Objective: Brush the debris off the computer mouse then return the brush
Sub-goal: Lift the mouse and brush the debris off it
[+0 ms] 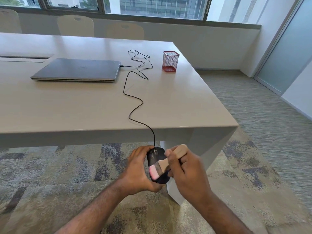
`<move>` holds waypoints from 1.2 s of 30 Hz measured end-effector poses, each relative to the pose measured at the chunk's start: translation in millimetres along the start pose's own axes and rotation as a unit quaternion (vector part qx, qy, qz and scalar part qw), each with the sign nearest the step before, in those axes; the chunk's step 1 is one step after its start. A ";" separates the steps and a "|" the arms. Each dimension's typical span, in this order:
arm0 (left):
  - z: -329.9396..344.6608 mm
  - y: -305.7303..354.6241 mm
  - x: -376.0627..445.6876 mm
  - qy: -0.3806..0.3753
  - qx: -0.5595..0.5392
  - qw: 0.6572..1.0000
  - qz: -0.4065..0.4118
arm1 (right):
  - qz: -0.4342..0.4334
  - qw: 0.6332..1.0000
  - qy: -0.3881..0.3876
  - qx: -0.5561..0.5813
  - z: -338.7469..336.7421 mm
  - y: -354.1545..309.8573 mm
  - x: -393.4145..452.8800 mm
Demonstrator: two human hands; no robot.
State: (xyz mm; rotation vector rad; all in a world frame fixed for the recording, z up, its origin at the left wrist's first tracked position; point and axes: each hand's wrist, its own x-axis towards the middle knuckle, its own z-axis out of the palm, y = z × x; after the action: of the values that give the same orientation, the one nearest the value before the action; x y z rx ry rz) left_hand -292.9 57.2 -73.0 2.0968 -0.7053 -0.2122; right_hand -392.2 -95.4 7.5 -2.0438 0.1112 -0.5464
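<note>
A black wired computer mouse (156, 157) is held off the table, in front of its near edge, above the carpet. My left hand (137, 171) grips the mouse from its left side. My right hand (187, 173) is closed around the wooden handle of a small paintbrush (178, 153). The brush's pale pink bristles (154, 173) rest on the mouse's top near its rear end. Light specks show on the mouse's front. The mouse cable (135, 105) runs up over the table edge to the laptop.
A closed grey laptop (77, 69) lies on the beige table (67, 105). A red mesh pen holder (170, 61) stands near the table's right edge. Chairs sit behind the table under the windows. Patterned carpet lies below my hands.
</note>
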 end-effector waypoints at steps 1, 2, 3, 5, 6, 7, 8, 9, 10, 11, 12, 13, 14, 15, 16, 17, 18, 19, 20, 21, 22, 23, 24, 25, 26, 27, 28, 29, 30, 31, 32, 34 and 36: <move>-0.4 1.3 -0.1 0.000 0.001 1.000 0.001 | -0.002 1.000 -0.006 -0.005 3.5 0.1 -2.0; -0.6 2.6 0.0 0.000 0.001 1.000 0.004 | -0.005 1.000 -0.011 -0.009 6.5 -0.1 -3.4; -0.7 3.8 0.2 0.000 -0.001 1.000 0.007 | -0.009 1.000 -0.015 -0.011 8.3 -0.8 -4.2; -0.7 5.7 0.7 -0.003 -0.004 1.000 0.013 | -0.019 1.000 -0.015 -0.010 7.6 -3.0 -3.2; -0.7 6.0 0.9 -0.005 -0.002 1.000 0.016 | -0.020 1.000 -0.005 -0.005 5.0 -4.1 -1.1; -0.4 5.9 0.9 -0.005 0.001 1.000 0.019 | -0.018 1.000 0.012 0.003 1.3 -4.5 1.8; -0.1 5.2 0.8 -0.005 0.004 1.000 0.021 | -0.016 0.999 0.031 0.008 -2.7 -4.5 5.4; 0.3 4.4 0.7 -0.004 0.006 1.000 0.023 | -0.013 0.999 0.051 0.008 -6.5 -4.1 8.7; 0.7 3.6 0.5 -0.003 0.006 1.000 0.024 | -0.012 0.998 0.067 0.002 -9.0 -3.4 11.7; 1.1 3.0 0.4 -0.003 0.005 1.000 0.025 | -0.009 0.997 0.076 -0.007 -10.0 -2.7 13.6; 1.4 2.6 0.2 -0.004 0.006 1.000 0.026 | -0.004 0.997 0.078 -0.013 -9.4 -2.4 14.2; 1.7 2.6 0.1 -0.006 0.008 1.000 0.027 | 0.001 0.997 0.075 -0.018 -7.8 -2.5 13.7; 2.0 2.6 -0.3 -0.007 0.011 1.000 0.027 | 0.004 0.997 0.068 -0.025 -5.4 -3.0 12.4; 2.2 2.6 -0.8 -0.008 0.014 1.000 0.026 | 0.005 0.997 0.061 -0.036 -2.7 -3.5 10.8; 2.4 2.7 -1.5 -0.009 0.016 1.000 0.025 | 0.004 0.997 0.055 -0.049 -0.1 -4.1 9.3; 2.4 3.2 -2.2 -0.011 0.017 1.000 0.024 | 0.006 0.997 0.048 -0.059 2.5 -4.4 7.8; 2.5 3.7 -2.9 -0.013 0.018 1.000 0.023 | 0.010 0.997 0.042 -0.064 4.9 -4.9 6.7; 2.7 4.5 -3.4 -0.015 0.017 1.000 0.022 | 0.016 0.997 0.036 -0.064 6.9 -5.9 5.7; 2.9 5.4 -4.0 -0.018 0.016 0.999 0.021 | 0.018 0.997 0.029 -0.066 8.8 -7.2 4.9; 3.2 6.7 -4.6 -0.020 0.015 0.999 0.022 | 0.013 0.997 0.024 -0.072 10.2 -8.8 3.9; 3.5 7.9 -5.6 -0.023 0.014 0.999 0.023 | 0.005 0.996 0.019 -0.081 11.6 -10.5 3.0; 3.9 8.7 -6.3 -0.025 0.013 0.999 0.025 | -0.001 0.996 0.014 -0.089 12.4 -12.5 2.4; 4.6 8.8 -7.1 -0.025 0.010 0.999 0.027 | -0.005 0.996 0.010 -0.092 12.4 -14.2 2.7; 5.4 8.4 -7.5 -0.024 0.008 0.999 0.030 | -0.005 0.996 0.010 -0.087 11.4 -15.5 3.7; 6.1 7.7 -7.8 -0.022 0.007 0.999 0.032 | -0.004 0.997 0.018 -0.078 9.4 -16.5 5.7; 6.7 7.4 -8.0 -0.021 0.009 0.999 0.032 | -0.003 0.997 0.034 -0.065 6.5 -17.0 8.1; 7.2 7.2 -8.2 -0.020 0.014 0.999 0.031 | -0.002 0.997 0.054 -0.053 2.9 -16.9 11.0; 8.0 6.9 -8.3 -0.018 0.020 0.999 0.032 | -0.002 0.996 0.073 -0.046 -0.7 -16.3 13.9; 8.9 6.2 -8.7 -0.016 0.024 0.999 0.036 | 0.001 0.995 0.088 -0.042 -3.9 -15.4 16.7; 9.8 5.4 -9.1 -0.013 0.026 0.999 0.040 | 0.012 0.994 0.097 -0.039 -6.2 -13.9 19.1; 10.6 4.7 -9.5 -0.013 0.026 0.999 0.041 | 0.030 0.994 0.100 -0.033 -7.1 -11.3 21.4; 11.5 3.8 -10.0 -0.016 0.022 0.999 0.040 | 0.076 0.993 0.089 -0.016 -6.9 -4.0 23.8; 11.9 3.7 -10.2 -0.021 0.021 0.999 0.043 | 0.114 0.991 0.077 0.003 -5.2 2.7 22.2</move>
State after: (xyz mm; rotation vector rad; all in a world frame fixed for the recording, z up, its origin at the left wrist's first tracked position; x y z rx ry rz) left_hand -307.5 52.9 -78.1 2.1032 -0.8295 -0.1963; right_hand -374.1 -107.5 14.7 -1.9497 0.4284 -0.5580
